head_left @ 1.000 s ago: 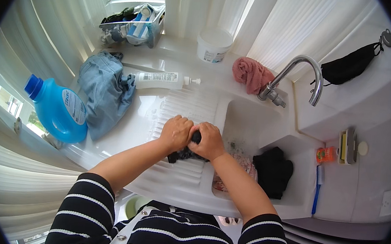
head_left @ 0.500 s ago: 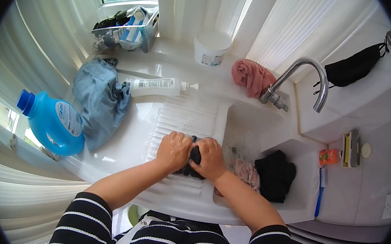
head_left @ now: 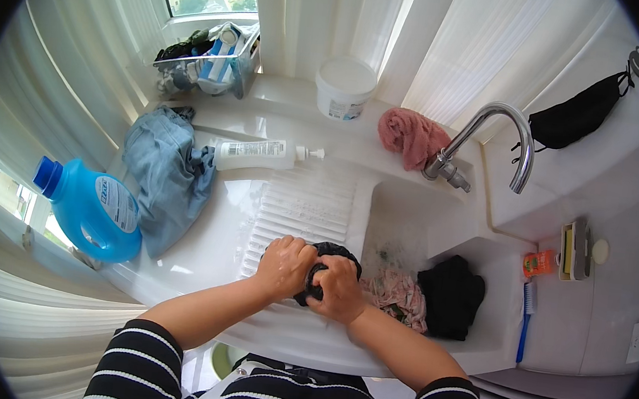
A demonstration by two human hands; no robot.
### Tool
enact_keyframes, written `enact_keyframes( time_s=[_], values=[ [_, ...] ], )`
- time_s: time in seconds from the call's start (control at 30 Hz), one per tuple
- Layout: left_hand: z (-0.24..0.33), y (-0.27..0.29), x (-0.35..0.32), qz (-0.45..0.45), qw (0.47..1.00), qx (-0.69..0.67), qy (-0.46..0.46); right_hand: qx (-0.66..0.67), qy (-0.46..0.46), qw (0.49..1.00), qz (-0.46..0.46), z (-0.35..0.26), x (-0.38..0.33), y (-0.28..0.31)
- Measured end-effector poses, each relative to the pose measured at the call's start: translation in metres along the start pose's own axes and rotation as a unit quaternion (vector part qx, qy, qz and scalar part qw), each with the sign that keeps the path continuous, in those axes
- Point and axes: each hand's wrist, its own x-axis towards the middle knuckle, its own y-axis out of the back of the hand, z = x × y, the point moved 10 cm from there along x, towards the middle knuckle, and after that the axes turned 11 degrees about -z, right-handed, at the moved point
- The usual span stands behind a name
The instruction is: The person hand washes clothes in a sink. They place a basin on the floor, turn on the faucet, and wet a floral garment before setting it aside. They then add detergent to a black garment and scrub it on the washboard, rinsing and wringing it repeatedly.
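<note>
Both my hands are closed on a bunched black cloth (head_left: 341,251) at the near end of the white ridged washboard (head_left: 305,202). My left hand (head_left: 287,266) grips its left side, with fingers curled over. On the right side, my right hand (head_left: 339,288) is wrapped round the dark fabric. Part of the cloth bulges up beyond my knuckles; the rest is hidden under my hands. Just right of them, in the sink basin (head_left: 405,201), lie a wet pink patterned cloth (head_left: 395,292) and a black garment (head_left: 450,297).
Left of the washboard are a blue detergent jug (head_left: 92,211), light-blue clothing (head_left: 166,172) and a white pump bottle (head_left: 258,154) on its side. Behind stand a white tub (head_left: 345,91) and a clear bin (head_left: 213,64). A pink towel (head_left: 410,137) lies beside the chrome faucet (head_left: 516,142).
Both hands have drawn slightly nearer to me along the washboard. The black cloth is now gathered into a thicker bundle showing beyond my fingers. My view has tilted a little.
</note>
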Motion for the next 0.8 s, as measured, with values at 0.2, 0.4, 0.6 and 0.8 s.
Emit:
enact_keyframes(
  time_s=[0.2,0.4,0.6,0.8],
  values=[
    [-0.060,0.004,0.063,0.055,0.988,-0.059,0.133,0.084,-0.163,0.983,0.000,0.078,0.056,0.008],
    [-0.032,0.005,-0.005,0.044,0.993,-0.070,0.090,0.037,-0.126,0.986,-0.105,0.025,0.016,0.010],
    [-0.030,-0.010,0.025,-0.040,0.997,-0.011,0.060,-0.096,-0.050,0.994,0.010,0.011,0.037,0.008],
    [-0.061,0.066,0.072,0.095,0.994,0.046,0.006,-0.060,-0.102,0.993,0.007,0.029,0.037,0.005]
  ],
)
